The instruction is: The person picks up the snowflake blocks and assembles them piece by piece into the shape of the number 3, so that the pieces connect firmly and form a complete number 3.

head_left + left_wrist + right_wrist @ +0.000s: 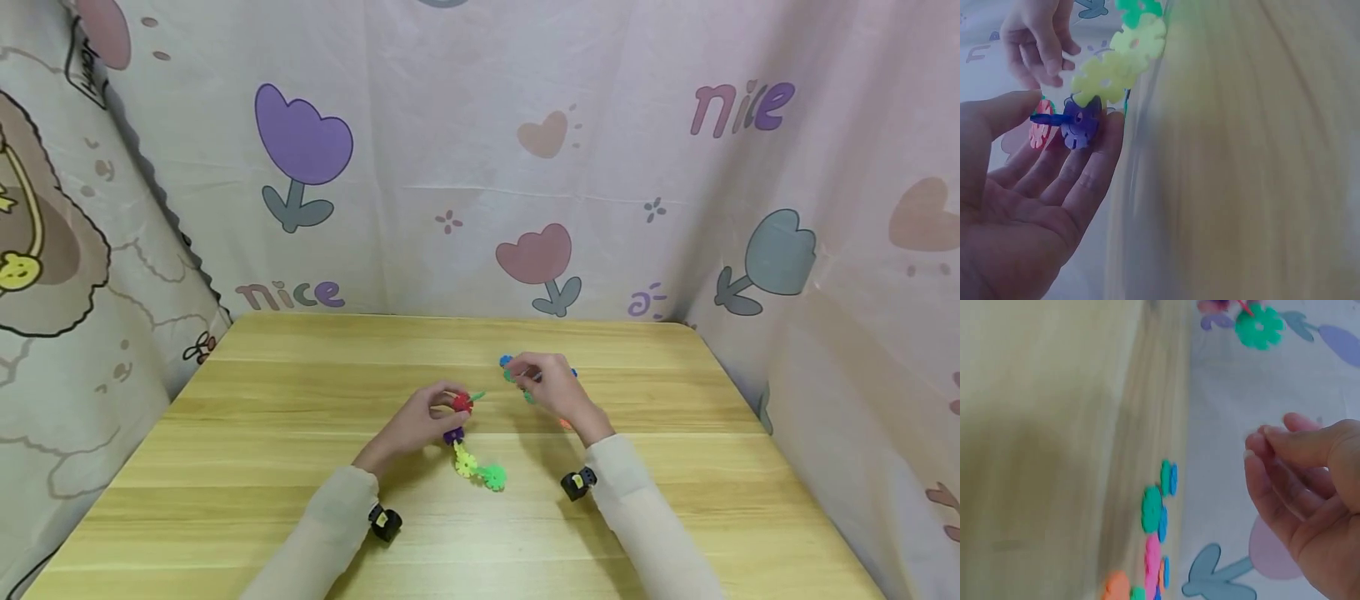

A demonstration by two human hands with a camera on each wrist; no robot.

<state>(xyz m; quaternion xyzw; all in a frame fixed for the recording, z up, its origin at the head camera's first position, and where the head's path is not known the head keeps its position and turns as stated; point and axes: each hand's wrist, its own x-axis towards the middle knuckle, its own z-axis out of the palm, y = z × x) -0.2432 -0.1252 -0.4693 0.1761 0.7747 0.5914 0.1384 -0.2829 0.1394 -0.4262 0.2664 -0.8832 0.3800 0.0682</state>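
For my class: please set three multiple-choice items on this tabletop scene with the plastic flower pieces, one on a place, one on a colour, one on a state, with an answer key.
1. Where does the loose pile of pieces lie?
A. under the right hand
B. at the table's near left corner
C. on the cloth wall

2. What colour is the piece at the left hand's fingertips in the left wrist view?
A. white
B. black
C. purple

3. What is the right hand doing?
A. lying flat on the table
B. hovering with fingers curled, empty
C. gripping the chain

Key: 1 A, pieces show around it; 2 C, the purple piece touches the left hand; 3 B, its fingertips meet on nothing, apart from the chain.
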